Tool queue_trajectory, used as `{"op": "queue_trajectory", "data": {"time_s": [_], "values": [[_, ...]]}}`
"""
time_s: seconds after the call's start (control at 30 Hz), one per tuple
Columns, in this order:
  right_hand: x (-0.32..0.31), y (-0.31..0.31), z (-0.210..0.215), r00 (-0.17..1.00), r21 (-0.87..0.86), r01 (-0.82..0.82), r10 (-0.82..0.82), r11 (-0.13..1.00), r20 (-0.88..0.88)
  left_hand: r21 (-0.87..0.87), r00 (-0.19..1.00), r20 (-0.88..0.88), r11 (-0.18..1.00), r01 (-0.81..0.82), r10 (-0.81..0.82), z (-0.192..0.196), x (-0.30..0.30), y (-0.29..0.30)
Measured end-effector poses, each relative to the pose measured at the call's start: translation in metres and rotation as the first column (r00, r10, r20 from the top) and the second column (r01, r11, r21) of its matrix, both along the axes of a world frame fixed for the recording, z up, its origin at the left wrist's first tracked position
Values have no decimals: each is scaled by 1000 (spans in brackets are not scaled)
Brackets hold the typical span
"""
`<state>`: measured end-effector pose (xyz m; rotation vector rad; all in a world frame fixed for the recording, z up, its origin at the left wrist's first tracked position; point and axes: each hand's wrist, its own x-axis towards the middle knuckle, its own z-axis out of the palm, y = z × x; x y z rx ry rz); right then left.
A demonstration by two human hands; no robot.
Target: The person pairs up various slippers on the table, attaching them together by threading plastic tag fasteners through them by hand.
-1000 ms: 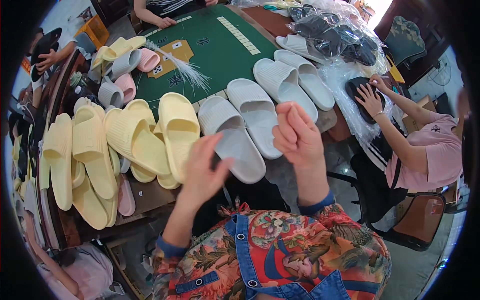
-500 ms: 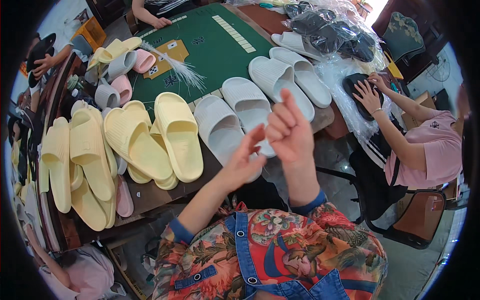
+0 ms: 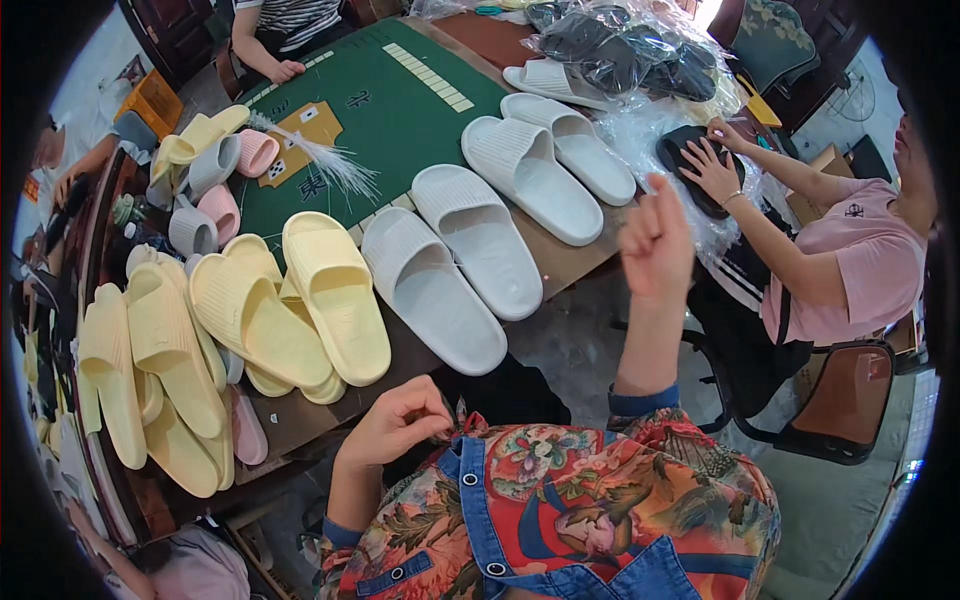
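Note:
My left hand (image 3: pixel 395 422) is low in front of the patterned jacket (image 3: pixel 540 500), its fingers curled and pressed together near the jacket's upper edge. My right hand (image 3: pixel 655 240) is raised out to the right, past the table's edge, with fingers bent inward in a pinch. Whatever either hand may hold is too small or hidden to make out. Closest to them on the table, a pale grey slide slipper (image 3: pixel 435 295) lies beside a matching grey slipper (image 3: pixel 485 250). Further right along the edge lies another grey pair (image 3: pixel 545 190). A yellow slipper (image 3: pixel 338 305) rests left of the grey ones.
More yellow slippers (image 3: pixel 178 345) pile up at the left. A tuft of white strands (image 3: pixel 325 160) lies on the green mat (image 3: pixel 390 120). Bagged black slippers (image 3: pixel 625 55) sit at the back right. At the right, a person in pink handles a black slipper (image 3: pixel 695 170).
My hands were close together over the grey slippers. The left has come down toward the jacket, while the right has moved to the right. The view has shifted a little.

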<state>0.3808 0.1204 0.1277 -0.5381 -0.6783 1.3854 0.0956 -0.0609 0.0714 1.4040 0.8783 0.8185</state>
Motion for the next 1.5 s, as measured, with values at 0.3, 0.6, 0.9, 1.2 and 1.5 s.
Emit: {"op": "queue_trajectory", "data": {"time_s": [0.3, 0.6, 0.9, 1.2, 1.5], "values": [[-113, -72, -1, 700, -45, -713, 714, 700, 6, -91, 953, 223, 978, -188, 204, -23, 65, 35], [-73, -37, -6, 916, -98, -396, 385, 913, -109, -54, 915, 251, 948, -313, 316, -19, 55, 23], [-90, -29, -2, 922, -53, -386, 382, 921, -67, -176, 979, 148, 978, -111, 137, -15, 51, 32], [17, 9, -7, 971, 107, 201, -213, 974, 111, 76, 838, -154, 852, -519, 524, -4, -3, 4], [-58, -36, -31, 630, 4, -324, 212, 946, 747, 757, 767, -326, 638, -138, 552, 29, -2, 34]]}}
